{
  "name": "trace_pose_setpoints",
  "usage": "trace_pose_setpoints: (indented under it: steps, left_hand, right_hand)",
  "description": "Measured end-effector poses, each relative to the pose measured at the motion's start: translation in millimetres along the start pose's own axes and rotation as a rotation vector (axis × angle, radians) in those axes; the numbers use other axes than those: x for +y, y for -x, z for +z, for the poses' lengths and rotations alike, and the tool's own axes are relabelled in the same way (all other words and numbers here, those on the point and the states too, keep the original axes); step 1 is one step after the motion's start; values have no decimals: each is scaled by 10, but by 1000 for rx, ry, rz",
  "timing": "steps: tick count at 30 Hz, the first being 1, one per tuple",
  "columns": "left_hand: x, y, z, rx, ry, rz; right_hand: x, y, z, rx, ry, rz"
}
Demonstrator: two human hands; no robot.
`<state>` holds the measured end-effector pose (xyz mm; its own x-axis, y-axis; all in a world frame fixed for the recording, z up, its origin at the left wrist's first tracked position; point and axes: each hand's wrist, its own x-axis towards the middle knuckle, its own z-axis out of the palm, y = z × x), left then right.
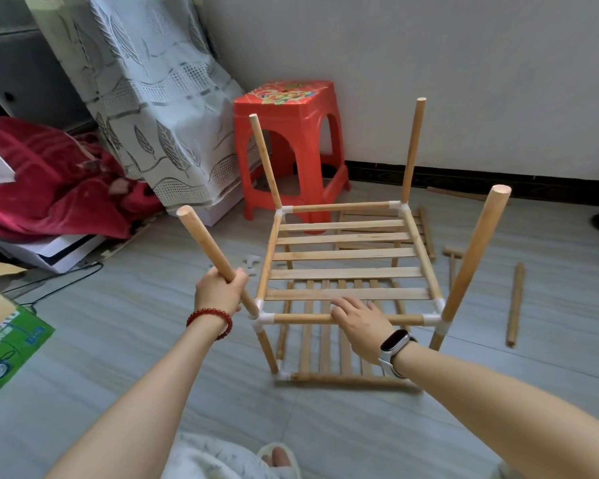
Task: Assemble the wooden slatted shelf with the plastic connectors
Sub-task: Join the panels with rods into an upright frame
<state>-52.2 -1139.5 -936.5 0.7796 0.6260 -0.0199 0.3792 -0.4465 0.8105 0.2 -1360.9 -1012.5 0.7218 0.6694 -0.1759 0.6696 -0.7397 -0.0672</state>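
On the grey tiled floor (153,340) of a room, a half-built wooden slatted shelf (346,257) stands in front of a person. The left hand (218,288), a red bead bracelet (210,321) at its wrist, has its grip clamped round the near-left upright dowel (208,247), which leans outward from a white plastic connector (261,316). The right hand (360,323), wearing a smartwatch (396,342), rests on the front rail (301,318) with fingers curled over it. Three other dowels rise from the upper tier's corners; a second slatted tier (325,344) lies below. Loose wooden rods (514,305) lie to the right, and spare connectors (251,262) sit left of the frame. A red plastic stool (291,133) stands by the wall.
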Motion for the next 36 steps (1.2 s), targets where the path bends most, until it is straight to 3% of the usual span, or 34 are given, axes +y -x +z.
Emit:
trace_pose_setpoints:
  steps: [12,16,20,31,36]
  left_hand:
    - [12,92,282,-28,-73,94]
    - [93,157,579,62,252,-11]
    - [114,203,817,126,494,0]
    - [14,140,955,172,554,-6]
    - [-7,148,998,162,556,42]
  right_hand:
    - [155,-14,-95,-69,-58,66]
    - [331,27,-121,-77,-43,98]
    - [496,116,-134,-53,-38,76]
    - [613,132,116,183,130,-64]
    - [623,86,136,100,106,-23]
